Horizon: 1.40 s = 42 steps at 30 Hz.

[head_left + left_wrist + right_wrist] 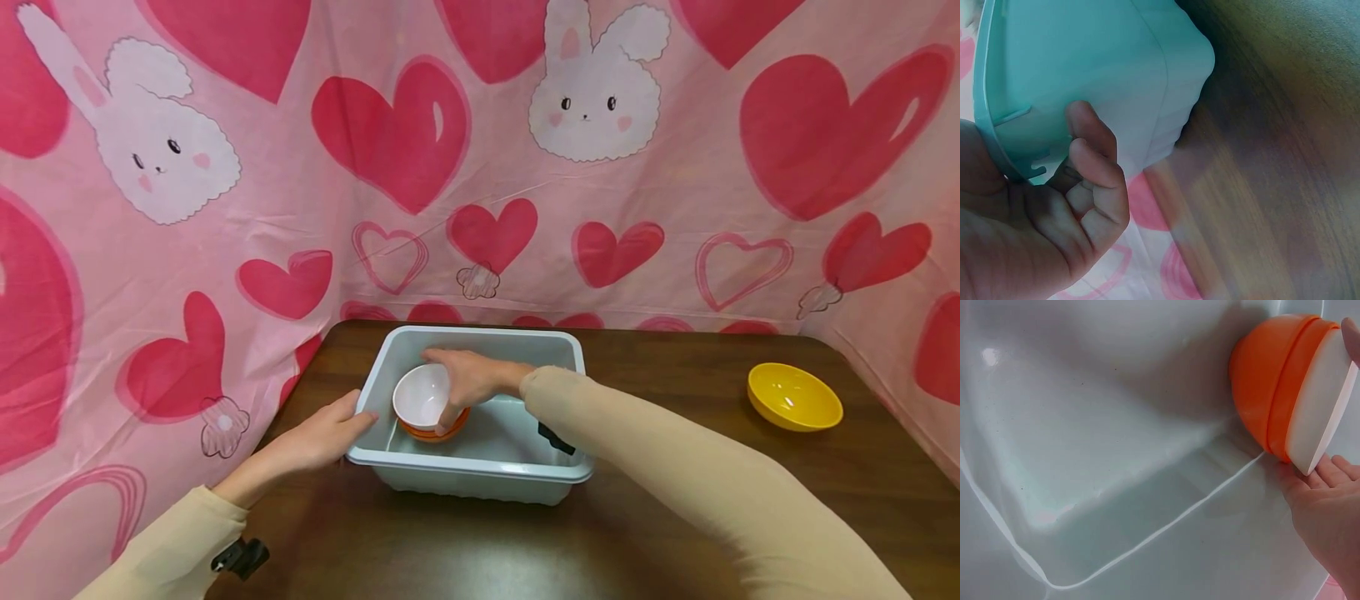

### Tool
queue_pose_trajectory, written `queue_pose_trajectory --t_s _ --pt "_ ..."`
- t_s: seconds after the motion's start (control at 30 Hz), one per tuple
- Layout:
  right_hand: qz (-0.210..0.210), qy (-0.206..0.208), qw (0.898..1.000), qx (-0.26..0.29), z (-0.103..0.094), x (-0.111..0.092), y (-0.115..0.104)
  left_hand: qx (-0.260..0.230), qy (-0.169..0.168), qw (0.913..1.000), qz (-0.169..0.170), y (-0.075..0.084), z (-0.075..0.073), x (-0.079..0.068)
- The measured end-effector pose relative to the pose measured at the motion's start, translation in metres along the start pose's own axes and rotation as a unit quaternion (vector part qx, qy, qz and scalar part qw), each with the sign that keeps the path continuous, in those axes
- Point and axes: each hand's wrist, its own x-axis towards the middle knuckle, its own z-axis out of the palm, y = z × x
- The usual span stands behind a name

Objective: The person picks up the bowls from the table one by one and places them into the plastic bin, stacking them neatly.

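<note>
A grey plastic tub (472, 469) stands on the table, and my left hand (322, 435) grips its left rim. In the left wrist view the thumb goes over the rim while the curled fingers (1100, 169) lie against the outer wall. Inside the tub, toward its left side, a white bowl (418, 400) sits nested in two orange bowls (1266, 381). My right hand (474, 379) reaches into the tub and holds the white bowl between thumb and fingers across its rim. Some right fingertips are hidden behind the bowl in the head view.
A yellow bowl (795, 397) rests on the right part of the brown wooden table (660, 417). Pink cloth (675, 183) printed with hearts and rabbits hangs behind the table and along both sides.
</note>
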Motion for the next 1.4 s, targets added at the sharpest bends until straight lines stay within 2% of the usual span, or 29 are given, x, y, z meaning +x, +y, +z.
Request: queue_pose_trajectory --t_s 0.37,0.9,1.13,1.3,1.4 --pt "-0.001 -0.002 1.0 -0.002 0.005 -0.002 0.001 -0.013 0.003 0.9999 -0.01 0.0 0.004 -0.003" --pt "-0.042 -0.015 0.997 -0.065 0.005 -0.001 -0.004 -0.019 0.002 0.9998 -0.007 -0.001 0.004 -0.003" --pt "-0.051 -0.018 0.996 -0.066 0.003 -0.002 -0.005 -0.013 0.005 0.9999 -0.006 0.0 0.005 -0.003" --pt "-0.048 -0.018 0.996 -0.07 -0.005 -0.004 -0.008 -0.008 0.008 0.9999 -0.007 -0.006 0.006 0.0" --pt "-0.048 -0.024 0.996 -0.072 -0.014 -0.006 -0.013 -0.017 0.002 0.9998 0.009 -0.017 0.003 0.003"
